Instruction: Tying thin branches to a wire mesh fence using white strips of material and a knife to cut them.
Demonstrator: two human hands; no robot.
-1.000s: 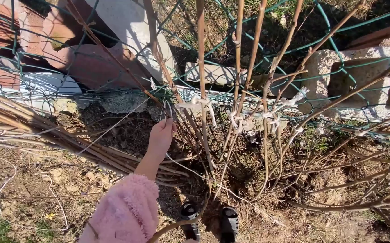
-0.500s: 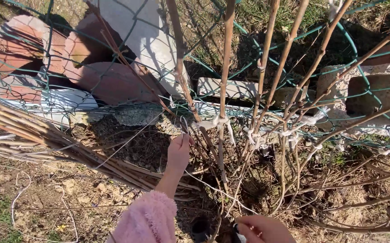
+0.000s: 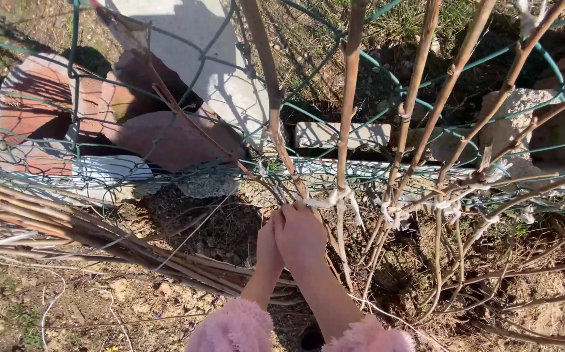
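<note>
1. Head view, count: two hands, the left hand (image 3: 268, 244) and the right hand (image 3: 301, 236), met at the foot of a green wire fence (image 3: 74, 72). About five tall bare canes (image 3: 348, 98) rose against the mesh, several bound to it by white string ties (image 3: 338, 195). One bundle of cut stems (image 3: 47, 221) lay on the ground to the left. Behind the fence sat several reddish bricks (image 3: 34, 98), one pale slab (image 3: 191, 45) and a grey concrete block (image 3: 517, 111). Two pink fleece cuffs (image 3: 237, 329) showed at the bottom edge.

2. Head view, change: half a second before, only the left hand reached the mesh while the right stayed low near the frame's bottom; the right had since risen to press against the left.

3. Head view, grip: both hands were curled nearly closed, backs to the camera, touching each other just beside a cane (image 3: 281, 150) and the nearest white tie. The fingertips were hidden, so what either pinched could not be told.
</note>
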